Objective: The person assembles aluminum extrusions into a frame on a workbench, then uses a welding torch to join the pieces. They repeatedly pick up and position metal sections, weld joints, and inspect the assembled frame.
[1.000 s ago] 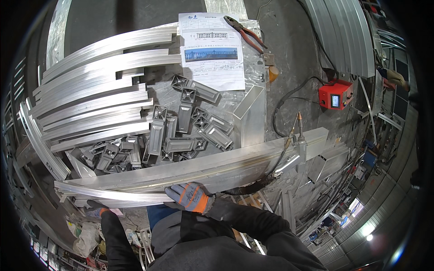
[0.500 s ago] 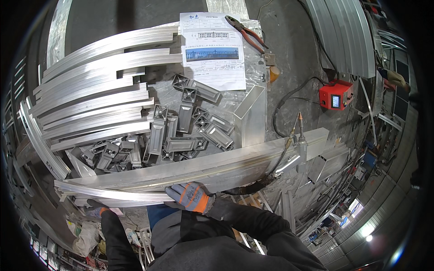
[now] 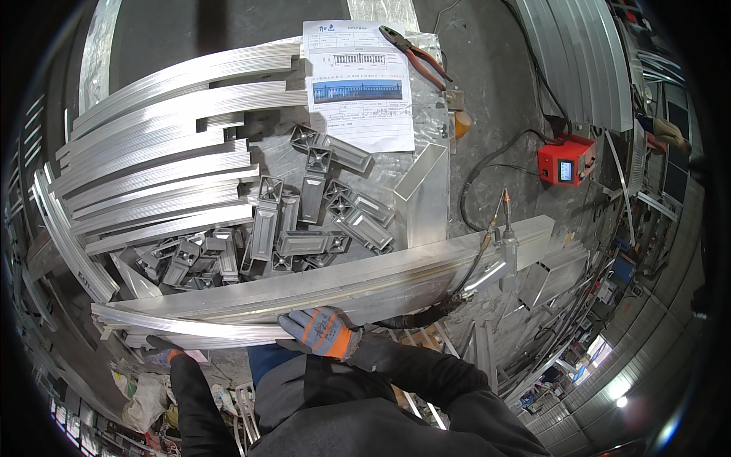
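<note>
Just R hand [image 3: 320,331] on beam edge [image 3: 358,286].

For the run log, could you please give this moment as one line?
right hand on long bar | left hand under bar end | torch resting

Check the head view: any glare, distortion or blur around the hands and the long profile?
Head view: strong fisheye, so the long profile and stacked bars bow toward the black rim; bright glare off the bars and a lamp flare lower right; right hand is sharp, left hand sits dim under the profile near the edge; no motion blur.
</note>
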A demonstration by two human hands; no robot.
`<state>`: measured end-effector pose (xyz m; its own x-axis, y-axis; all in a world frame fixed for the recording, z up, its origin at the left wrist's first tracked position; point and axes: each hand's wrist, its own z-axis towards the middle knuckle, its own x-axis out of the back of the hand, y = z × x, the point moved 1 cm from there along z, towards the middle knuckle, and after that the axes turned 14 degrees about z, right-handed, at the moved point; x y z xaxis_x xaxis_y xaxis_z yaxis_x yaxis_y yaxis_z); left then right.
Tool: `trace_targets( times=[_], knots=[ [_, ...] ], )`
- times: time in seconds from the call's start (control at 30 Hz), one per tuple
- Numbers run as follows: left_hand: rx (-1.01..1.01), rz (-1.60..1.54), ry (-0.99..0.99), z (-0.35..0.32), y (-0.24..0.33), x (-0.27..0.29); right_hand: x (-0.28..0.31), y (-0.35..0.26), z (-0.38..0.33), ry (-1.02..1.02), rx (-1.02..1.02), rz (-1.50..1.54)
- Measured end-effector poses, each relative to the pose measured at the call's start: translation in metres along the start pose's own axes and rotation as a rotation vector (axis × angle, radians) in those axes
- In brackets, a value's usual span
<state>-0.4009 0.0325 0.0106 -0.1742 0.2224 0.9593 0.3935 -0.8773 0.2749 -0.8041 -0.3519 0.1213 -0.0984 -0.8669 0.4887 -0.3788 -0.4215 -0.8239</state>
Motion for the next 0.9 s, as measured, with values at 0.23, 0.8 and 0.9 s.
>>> trace_targets(
  times=[0.23, 0.8, 0.9],
  knots=[
    [-0.036, 0.0, 0.011, -0.003, 0.002, 0.002, 0.001, 0.0, 0.001, 0.115, 0.051, -0.012],
    [-0.057, 0.006, -0.01, -0.01, 0.008, 0.003, 0.016, -0.004, 0.004, 0.093, 0.045, 0.021],
    [-0.061, 0.004, -0.013, -0.01, 0.008, 0.003, 0.016, -0.003, 0.003, 0.095, 0.052, 0.018]
  ],
)
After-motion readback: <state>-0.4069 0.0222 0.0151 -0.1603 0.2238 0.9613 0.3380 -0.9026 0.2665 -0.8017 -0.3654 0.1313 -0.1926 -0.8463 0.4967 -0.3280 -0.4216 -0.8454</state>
